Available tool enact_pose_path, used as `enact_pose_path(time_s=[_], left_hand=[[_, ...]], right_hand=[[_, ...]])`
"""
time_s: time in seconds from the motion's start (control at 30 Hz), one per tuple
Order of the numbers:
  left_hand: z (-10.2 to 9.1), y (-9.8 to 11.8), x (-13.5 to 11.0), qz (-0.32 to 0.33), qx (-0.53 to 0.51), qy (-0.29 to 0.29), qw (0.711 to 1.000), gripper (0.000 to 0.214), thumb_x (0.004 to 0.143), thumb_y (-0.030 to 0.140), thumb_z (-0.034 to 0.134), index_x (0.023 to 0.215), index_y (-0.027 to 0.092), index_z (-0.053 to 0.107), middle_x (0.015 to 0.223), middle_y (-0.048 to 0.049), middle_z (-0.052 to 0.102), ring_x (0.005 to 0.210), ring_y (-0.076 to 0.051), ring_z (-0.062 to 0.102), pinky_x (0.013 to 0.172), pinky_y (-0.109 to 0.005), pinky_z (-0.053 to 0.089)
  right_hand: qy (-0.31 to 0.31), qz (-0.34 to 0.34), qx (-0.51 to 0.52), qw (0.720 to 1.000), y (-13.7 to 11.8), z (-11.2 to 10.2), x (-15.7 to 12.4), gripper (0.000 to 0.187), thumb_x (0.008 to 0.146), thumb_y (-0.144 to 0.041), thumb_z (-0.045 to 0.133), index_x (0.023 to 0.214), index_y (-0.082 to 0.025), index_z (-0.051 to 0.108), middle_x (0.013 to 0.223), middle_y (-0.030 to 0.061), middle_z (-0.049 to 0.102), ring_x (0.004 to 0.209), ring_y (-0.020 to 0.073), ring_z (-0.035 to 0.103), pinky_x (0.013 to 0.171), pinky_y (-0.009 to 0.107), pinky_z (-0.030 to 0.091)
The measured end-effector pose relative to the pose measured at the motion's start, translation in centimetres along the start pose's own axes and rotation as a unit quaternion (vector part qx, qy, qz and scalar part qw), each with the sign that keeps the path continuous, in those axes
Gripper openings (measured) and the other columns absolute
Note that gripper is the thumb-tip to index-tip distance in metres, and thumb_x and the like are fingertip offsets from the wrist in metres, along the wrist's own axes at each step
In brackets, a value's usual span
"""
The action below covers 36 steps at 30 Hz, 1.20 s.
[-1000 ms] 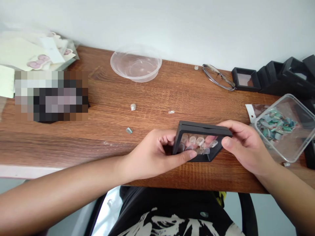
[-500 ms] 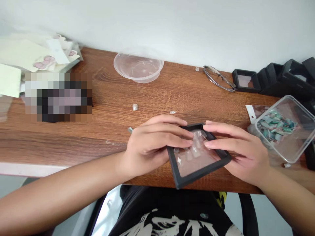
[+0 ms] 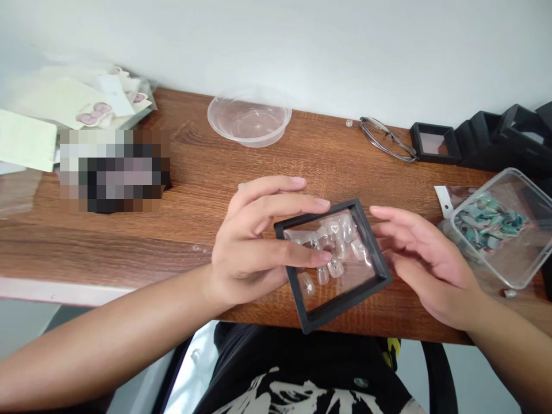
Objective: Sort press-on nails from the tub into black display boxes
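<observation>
A black square frame [image 3: 345, 307] with a clear film front is tilted above the table's front edge. Several translucent press-on nails [image 3: 335, 267] show in it, some bearing a white heart or silvery decoration. My left hand [image 3: 259, 238] grips the frame from the left, one finger lying across the film and two reaching past its top edge; its thumb is mostly hidden behind. Beside the frame's right edge is my right hand [image 3: 431, 259], fingers parted and loosely bent. Whether its fingertips touch that edge, I cannot tell.
Clear plastic bowls [image 3: 250, 123] stand by the wall, with eyeglasses [image 3: 388, 140] to their right. Black frames [image 3: 487, 135] are stacked at the back right. A clear box [image 3: 526, 218] and green nail pieces [image 3: 489, 221] lie at right; cards and packets [image 3: 64, 106] at left.
The right fingers have come off the film to the frame's right side. The film front now faces me more, showing more nails. My left hand's fingers have spread.
</observation>
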State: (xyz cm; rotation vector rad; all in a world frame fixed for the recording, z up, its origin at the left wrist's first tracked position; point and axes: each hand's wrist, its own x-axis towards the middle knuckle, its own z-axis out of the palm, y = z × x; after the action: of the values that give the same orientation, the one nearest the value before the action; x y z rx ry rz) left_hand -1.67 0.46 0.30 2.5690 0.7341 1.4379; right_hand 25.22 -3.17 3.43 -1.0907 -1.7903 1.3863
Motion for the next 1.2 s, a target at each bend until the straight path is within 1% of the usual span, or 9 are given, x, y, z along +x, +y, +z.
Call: enact_pose_path(time_s=[0.23, 0.43, 0.6, 0.77, 0.87, 0.9, 0.97, 1.1, 1.2], left_hand=[[-0.4, 0.1, 0.3, 0.041, -0.012, -0.036, 0.998, 0.026, 0.099, 0.038, 0.051, 0.097, 0.035, 0.077, 0.121, -0.0002, 0.066, 0.120, -0.023, 0.054, 0.107, -0.034, 0.047], [-0.3, 0.4, 0.3, 0.024, -0.026, -0.069, 0.997, 0.018, 0.096, 0.036, 0.058, 0.102, 0.036, 0.075, 0.129, 0.0012, 0.064, 0.125, -0.023, 0.052, 0.109, -0.034, 0.046], [0.1, 0.7, 0.2, -0.024, -0.009, -0.018, 1.000, 0.015, 0.095, 0.036, 0.058, 0.094, 0.033, 0.073, 0.128, 0.0020, 0.066, 0.125, -0.023, 0.052, 0.109, -0.037, 0.045], [-0.1, 1.0, -0.1, -0.045, 0.011, -0.012, 0.999, 0.015, 0.095, 0.038, 0.060, 0.104, 0.039, 0.071, 0.134, 0.0059, 0.064, 0.129, -0.023, 0.050, 0.111, -0.039, 0.044], [0.1, 1.3, 0.1, -0.118, -0.095, -0.006, 0.988, 0.032, 0.088, 0.028, 0.069, 0.120, 0.033, 0.067, 0.136, 0.0006, 0.063, 0.127, -0.024, 0.055, 0.111, -0.039, 0.045], [0.3, 1.3, 0.3, -0.173, -0.161, -0.002, 0.972, 0.042, 0.086, 0.023, 0.072, 0.127, 0.032, 0.064, 0.136, -0.0008, 0.063, 0.125, -0.024, 0.058, 0.109, -0.037, 0.047], [0.6, 1.4, 0.6, -0.294, -0.310, -0.014, 0.904, 0.053, 0.084, 0.014, 0.071, 0.133, 0.031, 0.059, 0.133, -0.0023, 0.065, 0.118, -0.022, 0.064, 0.100, -0.033, 0.054], [0.9, 1.7, 1.6, -0.409, -0.531, -0.103, 0.735, 0.033, 0.085, 0.014, 0.067, 0.115, 0.025, 0.070, 0.110, -0.0050, 0.076, 0.099, -0.023, 0.074, 0.084, -0.031, 0.061], [1.1, 2.1, 2.1, -0.421, -0.559, -0.161, 0.696, 0.032, 0.081, 0.011, 0.071, 0.110, 0.024, 0.073, 0.100, -0.0041, 0.078, 0.095, -0.023, 0.075, 0.083, -0.030, 0.062]], right_hand=[[-0.030, 0.072, 0.080, 0.994, 0.3, 0.0, 0.3, 0.052, 0.095, -0.029, 0.064, 0.143, -0.030, 0.044, 0.104, 0.0042, 0.072, 0.084, 0.0151, 0.070, 0.072, 0.026, 0.059], [-0.063, 0.103, 0.120, 0.985, 0.9, 0.2, 0.5, 0.049, 0.091, -0.033, 0.070, 0.135, -0.029, 0.049, 0.096, 0.0026, 0.068, 0.076, 0.0134, 0.065, 0.065, 0.025, 0.057], [-0.067, 0.100, 0.144, 0.982, 0.6, 0.0, 0.4, 0.048, 0.092, -0.029, 0.070, 0.135, -0.033, 0.049, 0.095, 0.0004, 0.066, 0.079, 0.0120, 0.064, 0.069, 0.023, 0.056], [-0.059, 0.065, 0.142, 0.986, 0.0, -0.1, 0.2, 0.061, 0.089, -0.022, 0.072, 0.142, -0.037, 0.044, 0.097, -0.0009, 0.066, 0.081, 0.0123, 0.065, 0.073, 0.024, 0.057], [-0.029, 0.056, 0.136, 0.989, -0.1, 0.0, 0.3, 0.059, 0.088, -0.021, 0.073, 0.139, -0.036, 0.046, 0.094, -0.0008, 0.066, 0.079, 0.0133, 0.066, 0.072, 0.026, 0.059], [-0.016, 0.057, 0.136, 0.989, -0.1, 0.0, 0.4, 0.057, 0.088, -0.021, 0.072, 0.137, -0.034, 0.047, 0.093, -0.0002, 0.066, 0.079, 0.0140, 0.066, 0.071, 0.026, 0.060], [0.016, 0.064, 0.134, 0.989, -0.2, -0.1, 0.6, 0.051, 0.088, -0.022, 0.071, 0.134, -0.031, 0.049, 0.092, 0.0010, 0.065, 0.079, 0.0154, 0.066, 0.066, 0.027, 0.062], [0.062, 0.078, 0.130, 0.986, -0.3, -0.2, 0.9, 0.044, 0.089, -0.022, 0.069, 0.129, -0.028, 0.052, 0.095, 0.0013, 0.063, 0.081, 0.0150, 0.066, 0.058, 0.023, 0.062], [0.039, 0.071, 0.147, 0.986, -0.1, 0.1, 1.0, 0.045, 0.088, -0.021, 0.070, 0.129, -0.027, 0.053, 0.098, 0.0018, 0.064, 0.081, 0.0138, 0.068, 0.061, 0.023, 0.063]])
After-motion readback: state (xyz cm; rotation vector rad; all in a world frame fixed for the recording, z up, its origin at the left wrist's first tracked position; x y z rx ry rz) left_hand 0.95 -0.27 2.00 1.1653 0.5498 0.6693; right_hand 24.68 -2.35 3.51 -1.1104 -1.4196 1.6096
